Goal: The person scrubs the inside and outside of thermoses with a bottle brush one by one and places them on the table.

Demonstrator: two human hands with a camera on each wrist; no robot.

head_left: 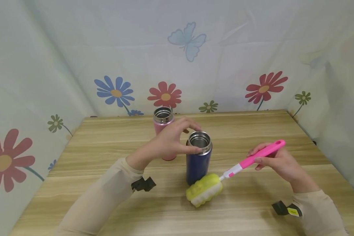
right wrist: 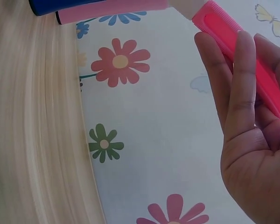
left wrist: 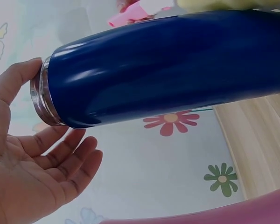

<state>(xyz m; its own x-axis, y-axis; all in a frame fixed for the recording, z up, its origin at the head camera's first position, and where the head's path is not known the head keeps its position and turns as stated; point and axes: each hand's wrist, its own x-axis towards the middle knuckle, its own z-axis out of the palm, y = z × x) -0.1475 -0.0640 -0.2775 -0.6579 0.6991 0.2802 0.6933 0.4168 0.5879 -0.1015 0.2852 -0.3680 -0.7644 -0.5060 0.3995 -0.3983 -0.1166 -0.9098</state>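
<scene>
A dark blue bottle (head_left: 197,165) with a steel neck stands upright and uncapped on the wooden table. My left hand (head_left: 173,139) holds it by the rim, thumb on the near side and fingers reaching around the far side. In the left wrist view, the thumb presses the steel neck of the blue bottle (left wrist: 158,70). My right hand (head_left: 280,165) grips the pink handle of a bottle brush (head_left: 262,152). Its yellow and white sponge head (head_left: 205,190) is low in front of the blue bottle's base, outside it; whether they touch I cannot tell.
Behind the left hand stands a pink bottle (head_left: 161,127), also uncapped, partly hidden by that hand. The wooden table (head_left: 121,131) ends at a flower-printed curtain (head_left: 135,49) at the back and sides. Black straps hang at both wrists.
</scene>
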